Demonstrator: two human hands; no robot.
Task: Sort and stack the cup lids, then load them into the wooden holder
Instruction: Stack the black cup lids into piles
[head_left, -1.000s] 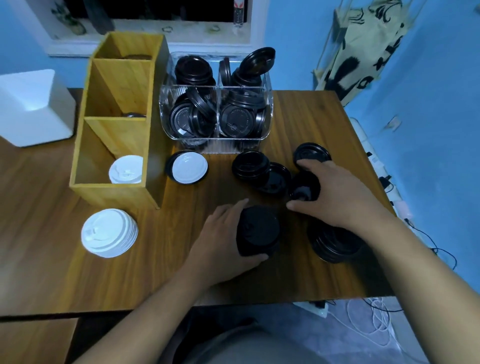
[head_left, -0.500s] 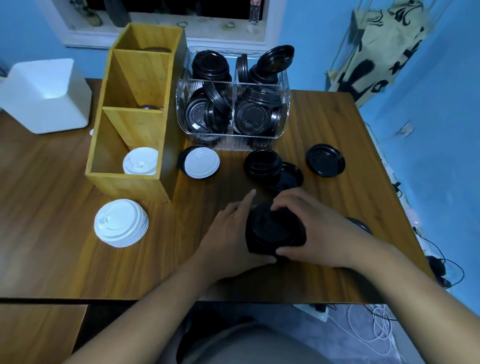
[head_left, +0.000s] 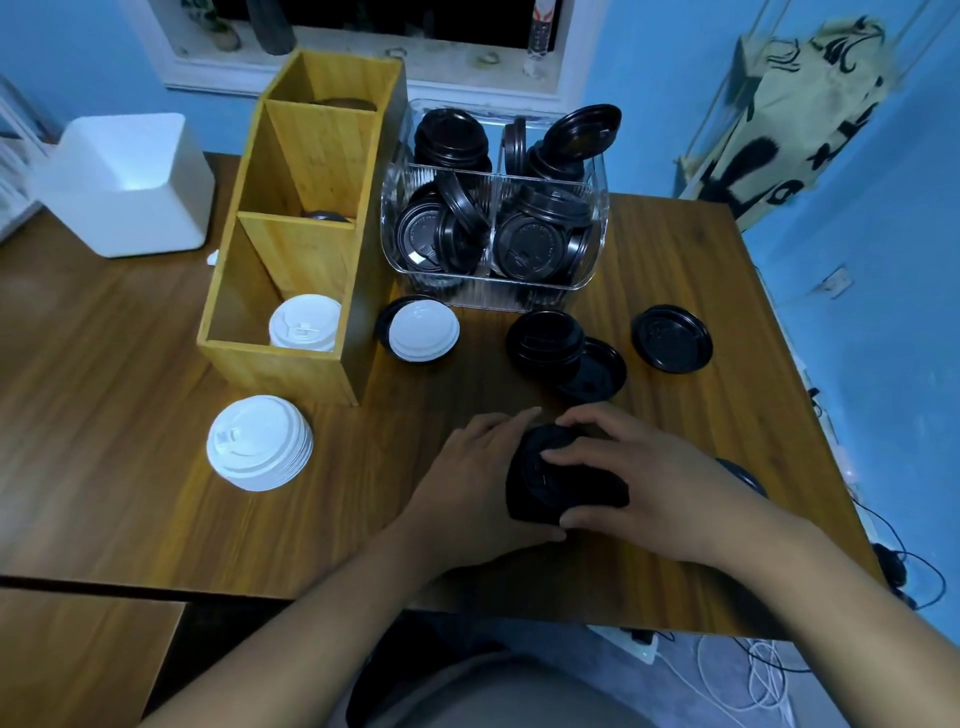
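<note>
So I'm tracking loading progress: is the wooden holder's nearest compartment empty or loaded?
Loaded: round white plastic cup lids sit inside the nearest compartment of the yellow wooden holder. How many, cannot tell.

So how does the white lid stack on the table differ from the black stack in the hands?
Colour: white lid stack pale, black stack dark. Contact: the white lid stack stands untouched near the wooden holder; left hand and right hand grip the black stack. Both sit on the table.

A room at home, it seems — blue painted wall, cluttered window sill, printed cloth hung in the corner, power strip and loose cables on the floor by the wooden worktop.
</note>
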